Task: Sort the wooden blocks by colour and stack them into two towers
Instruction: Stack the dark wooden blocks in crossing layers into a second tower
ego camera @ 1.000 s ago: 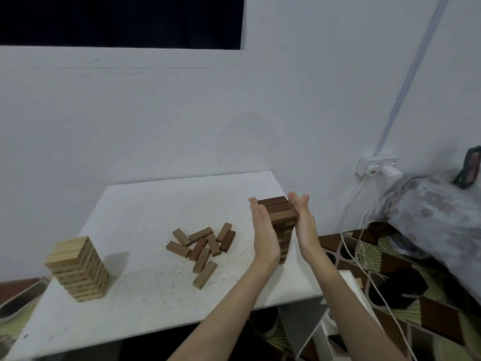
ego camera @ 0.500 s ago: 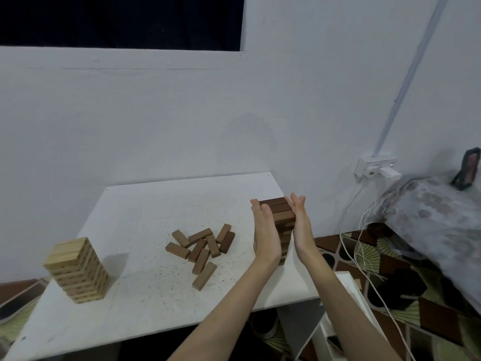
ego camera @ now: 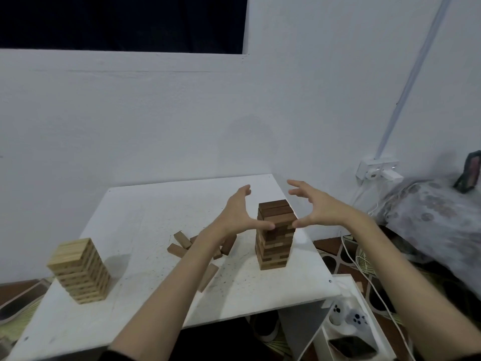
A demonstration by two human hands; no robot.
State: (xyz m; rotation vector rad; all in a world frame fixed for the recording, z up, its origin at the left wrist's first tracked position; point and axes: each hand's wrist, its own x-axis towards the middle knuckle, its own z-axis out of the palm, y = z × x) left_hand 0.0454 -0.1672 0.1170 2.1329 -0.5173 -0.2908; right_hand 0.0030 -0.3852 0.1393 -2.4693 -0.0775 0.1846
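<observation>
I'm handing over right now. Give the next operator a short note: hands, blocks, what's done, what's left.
Left hand and right hand: both open, holding nothing, one on each side of the dark tower, thumbs near its faces.
Light tower stands at the table's near left; dark tower at right, upright.
Loose dark blocks lie between them, partly behind the left forearm.
Done: light tower stacked, dark tower partly built.
Left: stack the loose dark blocks onto the dark tower.

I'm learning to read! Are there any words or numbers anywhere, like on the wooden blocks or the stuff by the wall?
No text can be read anywhere in this picture.
Dark brown tower: plain wood, no print visible.
Light wooden tower: plain wood, no print visible.
Loose brown blocks: no print visible.
Wall socket: any marking is too small and blurred to read.
</observation>
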